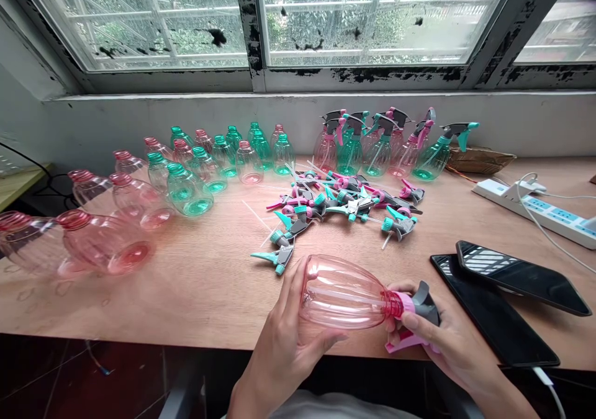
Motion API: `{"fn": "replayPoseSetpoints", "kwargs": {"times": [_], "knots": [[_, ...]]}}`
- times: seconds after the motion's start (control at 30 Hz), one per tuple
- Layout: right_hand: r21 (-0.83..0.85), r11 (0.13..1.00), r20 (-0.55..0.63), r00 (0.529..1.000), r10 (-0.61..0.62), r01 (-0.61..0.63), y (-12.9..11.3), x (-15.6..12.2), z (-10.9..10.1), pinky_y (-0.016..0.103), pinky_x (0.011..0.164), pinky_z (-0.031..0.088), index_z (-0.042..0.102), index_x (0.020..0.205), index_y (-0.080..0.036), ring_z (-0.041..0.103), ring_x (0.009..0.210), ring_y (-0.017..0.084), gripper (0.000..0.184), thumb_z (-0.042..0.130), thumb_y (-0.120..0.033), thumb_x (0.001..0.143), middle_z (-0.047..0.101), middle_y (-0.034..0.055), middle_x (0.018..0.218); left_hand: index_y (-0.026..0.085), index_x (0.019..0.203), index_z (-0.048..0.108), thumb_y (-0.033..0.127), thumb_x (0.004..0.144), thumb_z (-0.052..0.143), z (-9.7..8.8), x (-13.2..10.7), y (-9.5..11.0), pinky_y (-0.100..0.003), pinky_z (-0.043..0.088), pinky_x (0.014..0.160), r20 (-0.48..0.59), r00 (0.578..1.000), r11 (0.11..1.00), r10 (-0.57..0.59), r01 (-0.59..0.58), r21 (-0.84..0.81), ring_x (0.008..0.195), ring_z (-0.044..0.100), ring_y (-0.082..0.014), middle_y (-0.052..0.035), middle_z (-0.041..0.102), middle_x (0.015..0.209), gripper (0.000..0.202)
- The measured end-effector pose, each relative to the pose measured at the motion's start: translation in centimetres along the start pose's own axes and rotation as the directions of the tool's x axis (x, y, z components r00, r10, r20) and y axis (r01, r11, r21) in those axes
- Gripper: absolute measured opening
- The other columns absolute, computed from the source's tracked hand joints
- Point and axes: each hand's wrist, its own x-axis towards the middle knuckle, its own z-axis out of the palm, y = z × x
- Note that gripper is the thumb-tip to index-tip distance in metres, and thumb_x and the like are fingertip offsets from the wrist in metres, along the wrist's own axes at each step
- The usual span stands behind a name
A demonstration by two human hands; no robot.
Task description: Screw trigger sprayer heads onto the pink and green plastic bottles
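Supporting the transparent pink bottle (342,292) at its base end, the left hand (285,339) is curving its fingers around the far side, with the thumb extending along the near side. The right hand (437,338) is gripping the grey-and-pink spray head (426,307) at the neck end; its thumb is pressing near the pink collar (406,303), and its other fingers are partly hiding behind the assembly. The bottle is lying horizontally between both hands, above the front edge of the table (195,295), with its base pointing left and its neck pointing right. The pink trigger (403,342) is projecting toward the wearer.

Beyond the bottle, a pile of loose spray heads (347,205) is covering the table's middle, with white tubes projecting from it. On the left, pink and green bottles without heads (190,190) are standing in a group. Behind the pile, bottles with heads fitted (351,152) are standing near the wall (186,110). On the right, a phone (521,276) is overlapping a black tablet (498,319), while a white power strip (544,214) is lying farther back, near a brown basket (484,159).
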Motion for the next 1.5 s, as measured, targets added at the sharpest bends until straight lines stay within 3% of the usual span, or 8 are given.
{"fn": "replayPoseSetpoints", "kwargs": {"times": [0.43, 0.83, 0.97, 1.13, 1.5], "knots": [[-0.002, 1.0, 0.009, 1.0, -0.006, 0.006, 0.06, 0.06, -0.08, 0.041, 0.063, 0.067, 0.076, 0.1, -0.021, 0.074, 0.064, 0.024, 0.036, 0.095, -0.041, 0.076, 0.078, 0.0022, 0.069, 0.043, 0.166, 0.014, 0.05, 0.093, 0.075, -0.05, 0.02, -0.39, -0.045, 0.042, 0.125, 0.027, 1.0, 1.0, 0.003, -0.003, -0.002, 0.149, 0.049, -0.0299, -0.0069, 0.033, 0.172, 0.095], [0.005, 1.0, 0.001, 1.0, -0.009, 0.009, 0.05, 0.08, -0.06, 0.043, 0.062, 0.068, 0.075, 0.099, -0.02, 0.074, 0.061, 0.024, 0.038, 0.096, -0.041, 0.074, 0.078, 0.002, 0.069, 0.039, 0.167, 0.016, 0.052, 0.093, 0.073, 0.03, -0.03, -0.31, -0.047, 0.043, 0.125, 0.017, 1.0, 1.0, -0.01, 0.01, -0.02, 0.149, 0.05, -0.0321, -0.0096, 0.032, 0.172, 0.094], [-0.005, 1.0, -0.001, 1.0, -0.012, 0.012, 0.06, 0.05, -0.05, 0.043, 0.062, 0.068, 0.075, 0.1, -0.019, 0.073, 0.061, 0.024, 0.04, 0.095, -0.042, 0.075, 0.077, 0.0022, 0.068, 0.042, 0.166, 0.014, 0.051, 0.093, 0.074, -0.01, 0.0, -0.58, -0.047, 0.041, 0.125, 0.022, 1.0, 1.0, 0.016, -0.016, 0.004, 0.153, 0.044, -0.0316, -0.0072, 0.034, 0.172, 0.095], [0.006, 1.0, 0.013, 1.0, -0.018, 0.018, 0.25, 0.05, -0.18, 0.039, 0.062, 0.067, 0.075, 0.101, -0.021, 0.073, 0.061, 0.022, 0.036, 0.094, -0.041, 0.077, 0.079, 0.0015, 0.068, 0.046, 0.165, 0.011, 0.05, 0.093, 0.075, -0.02, 0.05, -0.55, -0.046, 0.043, 0.124, 0.024, 1.0, 1.0, 0.013, -0.013, 0.011, 0.15, 0.048, -0.0293, -0.0058, 0.034, 0.172, 0.097], [0.002, 1.0, -0.016, 1.0, 0.006, -0.005, 0.04, -0.09, -0.07, 0.039, 0.061, 0.065, 0.076, 0.101, -0.022, 0.074, 0.062, 0.023, 0.04, 0.096, -0.043, 0.074, 0.081, 0.0034, 0.072, 0.042, 0.166, 0.012, 0.05, 0.091, 0.077, -0.01, 0.08, -0.75, -0.048, 0.043, 0.124, 0.022, 0.999, 0.999, 0.028, -0.029, 0.04, 0.151, 0.046, -0.0327, -0.0076, 0.035, 0.172, 0.099]]}}
